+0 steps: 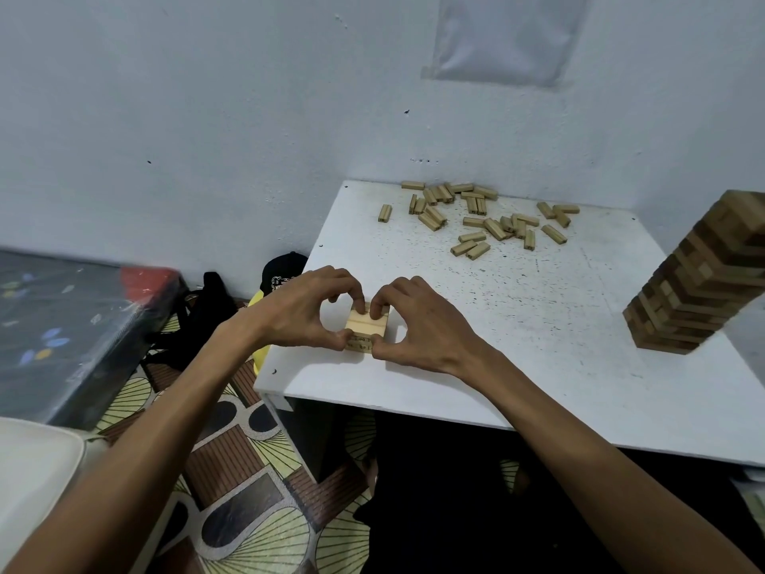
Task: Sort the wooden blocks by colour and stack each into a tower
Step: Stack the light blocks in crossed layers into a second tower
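Both forearms reach in over the white table's (pixel 538 345) near-left corner. Left hand (pixel 306 312) and right hand (pixel 414 325) curl round a low stack of pale wooden blocks (pixel 366 325), thumbs against its near face, fingertips on top. Loose pale blocks (pixel 476 217) lie scattered far back; a tall mixed-colour tower (pixel 703 275) stands at right.
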Demonstrator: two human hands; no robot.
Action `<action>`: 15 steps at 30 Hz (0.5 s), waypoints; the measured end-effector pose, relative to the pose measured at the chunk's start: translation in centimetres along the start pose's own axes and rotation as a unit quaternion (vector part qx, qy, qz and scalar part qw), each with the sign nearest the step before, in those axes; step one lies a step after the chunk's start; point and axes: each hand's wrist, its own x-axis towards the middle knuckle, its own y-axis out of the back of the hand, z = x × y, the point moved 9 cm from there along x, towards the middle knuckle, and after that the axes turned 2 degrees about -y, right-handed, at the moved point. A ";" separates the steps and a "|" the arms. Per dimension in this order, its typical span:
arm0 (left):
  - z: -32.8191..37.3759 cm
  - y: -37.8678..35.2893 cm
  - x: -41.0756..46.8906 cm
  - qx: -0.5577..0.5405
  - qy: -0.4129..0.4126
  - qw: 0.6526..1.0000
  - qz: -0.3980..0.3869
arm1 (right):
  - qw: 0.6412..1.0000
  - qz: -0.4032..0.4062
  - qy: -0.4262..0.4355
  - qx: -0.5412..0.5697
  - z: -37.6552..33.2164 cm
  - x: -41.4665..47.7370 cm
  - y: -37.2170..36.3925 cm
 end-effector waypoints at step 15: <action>-1.2 -0.8 -0.7 -0.122 0.052 0.991 0.028 | 0.998 -0.018 -0.029 0.056 0.4 -0.6 -0.4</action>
